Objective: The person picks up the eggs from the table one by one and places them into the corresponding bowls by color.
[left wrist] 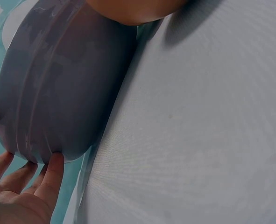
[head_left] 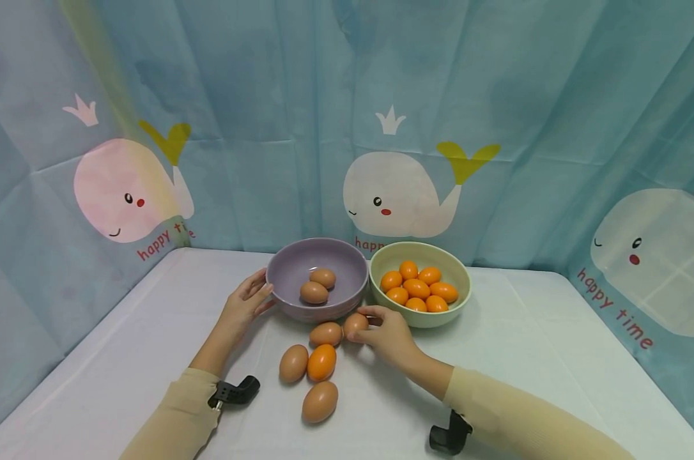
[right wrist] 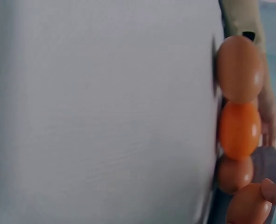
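Note:
My right hand (head_left: 390, 335) pinches a brown egg (head_left: 356, 324) between thumb and fingers, in front of the purple bowl (head_left: 284, 308). In the right wrist view a fingertip (right wrist: 268, 190) presses on that egg. My left hand (left wrist: 23, 200) touches the outer wall of the purple bowl with fairly straight fingers, at its left side in the head view. Two brown eggs (head_left: 314, 292) lie inside this bowl. On the table before it are another brown egg (head_left: 326, 334), an orange egg (head_left: 321, 363), and two more brown eggs, one at left (head_left: 293, 364) and one nearest me (head_left: 320, 402).
A light green bowl (head_left: 461, 300) holding several orange eggs (head_left: 416, 289) stands just right of the purple one. Both are near the back of the white-covered table (head_left: 531, 358). Behind hangs a blue curtain (head_left: 301, 128) with whale prints.

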Tool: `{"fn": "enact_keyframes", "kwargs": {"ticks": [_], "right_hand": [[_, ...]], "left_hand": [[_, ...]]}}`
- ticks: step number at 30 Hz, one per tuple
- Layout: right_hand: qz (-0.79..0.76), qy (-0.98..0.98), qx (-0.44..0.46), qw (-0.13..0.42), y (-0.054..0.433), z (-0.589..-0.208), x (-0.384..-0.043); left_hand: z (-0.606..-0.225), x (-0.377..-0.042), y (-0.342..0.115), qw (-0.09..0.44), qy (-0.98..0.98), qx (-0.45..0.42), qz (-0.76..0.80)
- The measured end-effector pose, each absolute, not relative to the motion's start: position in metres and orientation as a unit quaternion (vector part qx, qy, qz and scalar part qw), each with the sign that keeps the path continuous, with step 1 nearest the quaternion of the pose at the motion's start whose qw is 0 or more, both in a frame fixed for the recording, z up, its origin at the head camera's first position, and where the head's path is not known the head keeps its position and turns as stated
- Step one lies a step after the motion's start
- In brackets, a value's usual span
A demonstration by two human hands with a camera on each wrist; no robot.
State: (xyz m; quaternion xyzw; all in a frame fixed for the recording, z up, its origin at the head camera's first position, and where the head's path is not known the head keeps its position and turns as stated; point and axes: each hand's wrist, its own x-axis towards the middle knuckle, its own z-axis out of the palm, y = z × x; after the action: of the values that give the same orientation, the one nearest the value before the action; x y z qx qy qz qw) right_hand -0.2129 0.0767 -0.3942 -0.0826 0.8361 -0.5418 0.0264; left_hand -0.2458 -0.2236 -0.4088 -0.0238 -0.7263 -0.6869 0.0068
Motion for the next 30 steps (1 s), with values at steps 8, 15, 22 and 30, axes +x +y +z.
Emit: {"fn": "enact_keyframes", "kwargs": {"ticks": [8, 15, 22, 30], "right_hand": [[-0.556, 0.826, -0.089, 0.029, 0.079, -0.372, -0.204], [-0.561, 0.820, -0.108, 0.032, 0.077, -0.355, -0.206], [-0.564, 0.819, -0.101, 0.036, 0.070, -0.343, -0.218], [-0.559, 0.820, -0.106, 0.065, 0.058, -0.333, -0.234]], "left_hand": [[-0.407, -0.244, -0.224, 0.010, -0.725, -0.023, -0.688], [-0.407, -0.243, -0.224, 0.010, -0.724, -0.025, -0.690], [-0.408, -0.245, -0.224, 0.015, -0.725, -0.028, -0.688], [-0.410, -0.246, -0.223, 0.015, -0.723, -0.028, -0.690]]}}
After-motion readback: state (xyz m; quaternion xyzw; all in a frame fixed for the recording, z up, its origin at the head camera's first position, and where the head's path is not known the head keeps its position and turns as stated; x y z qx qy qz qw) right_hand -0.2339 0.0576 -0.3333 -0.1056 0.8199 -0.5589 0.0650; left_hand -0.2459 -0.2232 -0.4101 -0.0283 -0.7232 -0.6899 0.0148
